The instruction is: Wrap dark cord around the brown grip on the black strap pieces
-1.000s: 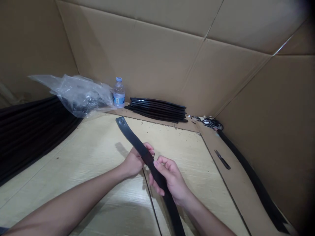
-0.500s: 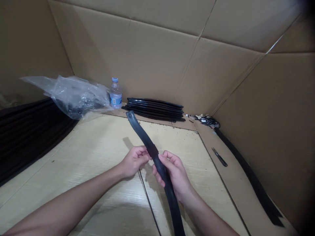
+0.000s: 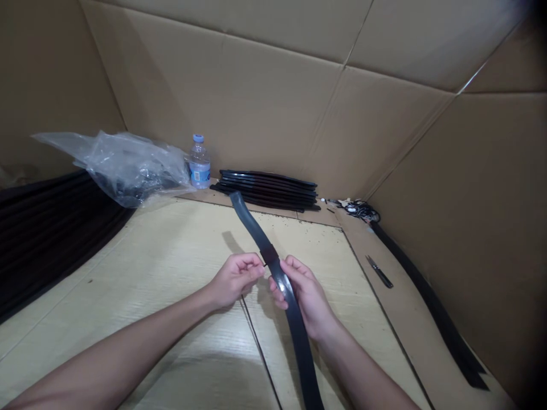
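Observation:
A long black flat strap runs from the bottom edge up to the middle of the head view, with its far end raised over the table. My right hand is closed round it, thumb on top and fingers beneath. Just above that thumb a dark brown band wraps across the strap. To the left of the band my left hand pinches a thin dark cord, a short bit of which shows between the fingertips and the band. A thin dark line, seemingly the same cord, runs down from below this hand.
Behind are a stack of black strips, a water bottle and clear plastic bags. Dark strips lie left. At right are a small cutter, long black straps and a cord tangle. Cardboard walls enclose the table.
The strap's far end has shifted right and turned a little, and the brown band has moved slightly right. My left fingertips now sit apart from the strap's edge, with the cord showing between.

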Available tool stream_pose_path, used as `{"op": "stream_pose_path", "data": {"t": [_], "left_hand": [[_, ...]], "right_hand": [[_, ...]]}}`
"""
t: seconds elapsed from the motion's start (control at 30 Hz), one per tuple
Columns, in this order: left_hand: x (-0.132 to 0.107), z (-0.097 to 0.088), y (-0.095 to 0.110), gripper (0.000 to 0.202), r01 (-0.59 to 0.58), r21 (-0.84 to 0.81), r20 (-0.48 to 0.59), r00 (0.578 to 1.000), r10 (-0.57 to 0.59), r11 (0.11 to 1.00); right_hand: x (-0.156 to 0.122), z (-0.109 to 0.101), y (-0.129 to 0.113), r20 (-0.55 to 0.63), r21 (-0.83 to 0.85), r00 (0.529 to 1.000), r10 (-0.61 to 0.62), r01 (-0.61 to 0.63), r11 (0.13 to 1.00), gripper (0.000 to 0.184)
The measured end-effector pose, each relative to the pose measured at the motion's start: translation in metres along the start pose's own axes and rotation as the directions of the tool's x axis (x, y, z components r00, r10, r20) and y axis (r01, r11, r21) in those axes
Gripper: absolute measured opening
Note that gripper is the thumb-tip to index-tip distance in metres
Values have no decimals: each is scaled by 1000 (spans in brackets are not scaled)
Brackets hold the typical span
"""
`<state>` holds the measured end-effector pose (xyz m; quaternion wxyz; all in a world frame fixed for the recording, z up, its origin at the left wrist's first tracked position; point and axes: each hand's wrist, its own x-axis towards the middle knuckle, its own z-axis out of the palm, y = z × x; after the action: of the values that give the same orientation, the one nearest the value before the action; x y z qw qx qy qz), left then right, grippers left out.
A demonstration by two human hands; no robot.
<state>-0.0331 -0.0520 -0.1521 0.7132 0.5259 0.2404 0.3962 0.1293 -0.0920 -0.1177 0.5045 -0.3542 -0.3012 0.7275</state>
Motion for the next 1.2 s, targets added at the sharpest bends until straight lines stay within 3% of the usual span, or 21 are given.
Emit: {"op": "stream_pose_path", "data": {"t": [0.37, 0.5, 0.63, 0.73, 0.87, 1.2], "left_hand": [[4, 2, 1, 31, 23, -22, -117, 993, -25, 1000], [4, -1, 1, 30, 59, -76, -63, 996, -64, 995], [5, -5, 2, 33, 94, -97, 34, 995, -91, 991], [5, -5, 4, 35, 110, -62, 23, 994, -109, 992], [7, -3, 5, 33, 136, -43, -3, 991, -136, 990], [10, -5, 0, 31, 102, 68, -44, 994, -99, 992]], "right_hand": [[-3, -1, -4, 46, -15, 999, 12, -11, 1000, 22], [-3, -3, -4, 33, -76, 999, 34, -32, 997, 24], [-3, -4, -1, 10, -108, 997, 77, -75, 991, 42], [-3, -5, 2, 40, -165, 994, 104, -96, 982, 37], [-3, -2, 4, 53, -210, 998, 45, -33, 977, 27], [7, -10, 11, -1, -391, 991, -135, 124, 912, 28]]}}
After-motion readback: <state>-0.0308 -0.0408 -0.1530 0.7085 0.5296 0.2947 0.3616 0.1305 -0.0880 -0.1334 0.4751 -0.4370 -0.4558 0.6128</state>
